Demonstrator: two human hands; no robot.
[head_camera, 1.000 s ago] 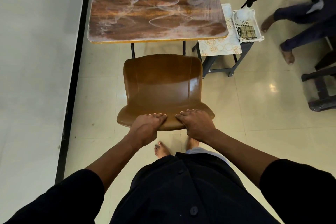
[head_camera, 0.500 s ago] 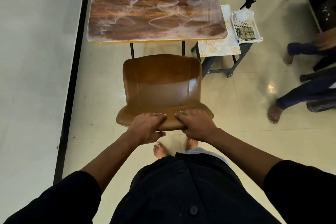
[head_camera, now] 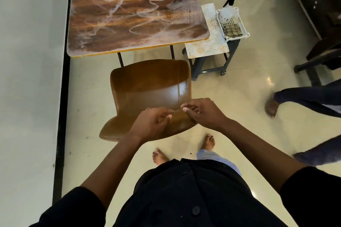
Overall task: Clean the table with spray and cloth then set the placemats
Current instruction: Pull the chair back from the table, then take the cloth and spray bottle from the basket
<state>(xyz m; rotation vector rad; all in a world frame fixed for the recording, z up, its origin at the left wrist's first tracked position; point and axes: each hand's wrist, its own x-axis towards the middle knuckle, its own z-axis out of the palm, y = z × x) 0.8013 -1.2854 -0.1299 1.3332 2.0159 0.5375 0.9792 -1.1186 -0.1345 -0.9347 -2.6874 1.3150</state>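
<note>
Head view: I stand behind a brown chair [head_camera: 149, 86] that is drawn back from the surface [head_camera: 136, 11], its seat just clear of the near edge. My left hand [head_camera: 151, 125] and right hand [head_camera: 203, 112] hang over the top of the chair back. Both grips are loosely curled with the fingers relaxed, and neither has hold of anything; whether the fingertips touch the chair back I cannot tell, as motion blur obscures that line.

The surface is brown wood grain, streaked all over with pale white smears. No wiping is in hand at this moment. My judgement: the step is clearing access to the surface, with cleaning proper not yet begun.

The task's items sit to the right of the surface on a low dark stool [head_camera: 208, 64]. A white basket [head_camera: 238, 36] there holds the spray bottle [head_camera: 227, 10] and a folded checked cloth [head_camera: 232, 30]. The patterned placemats [head_camera: 208, 44] lie under and beside the basket.

The next move, as I judge it, calls for stepping right around the chair, reaching to the basket, and closing one grip on the spray bottle and the other on the cloth. Another person's bare foot [head_camera: 271, 107] is on the floor at right, near that path.
</note>
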